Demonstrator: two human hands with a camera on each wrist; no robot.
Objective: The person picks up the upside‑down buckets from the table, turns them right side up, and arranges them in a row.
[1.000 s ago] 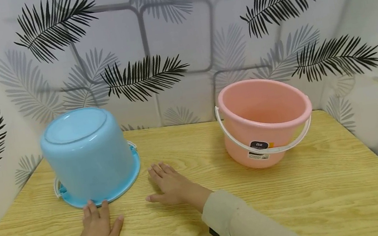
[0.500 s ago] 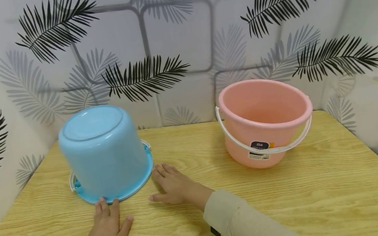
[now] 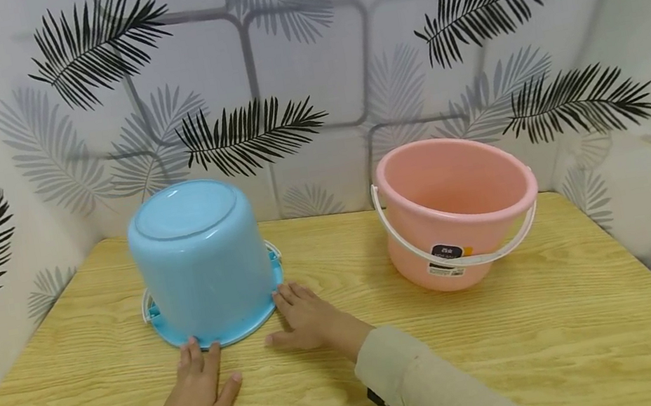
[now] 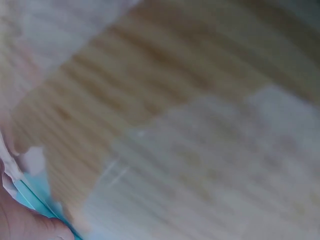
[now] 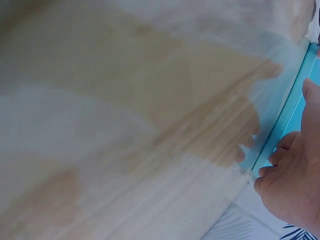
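Note:
A light blue bucket [image 3: 205,272] stands upside down on the left half of the wooden table, its base facing up and its white handle low around the rim. My left hand [image 3: 194,405] lies at the near side of that rim, fingertips right at its edge and thumb spread. At the rim's right side is my right hand [image 3: 308,319], fingers extended against the edge, thumb pointing left. In the right wrist view the blue rim [image 5: 285,117] runs beside the fingers. The left wrist view catches a sliver of blue rim [image 4: 37,200] by a finger.
A pink bucket [image 3: 457,210] stands upright at the right, its white handle hanging across the front over a label. Behind the table [image 3: 546,345] rises a wall [image 3: 309,56] with a leaf pattern.
The blue bucket has slid to the right across the table, and my left hand has moved along with it. My right hand has shifted slightly right and now meets the rim. The pink bucket stays put.

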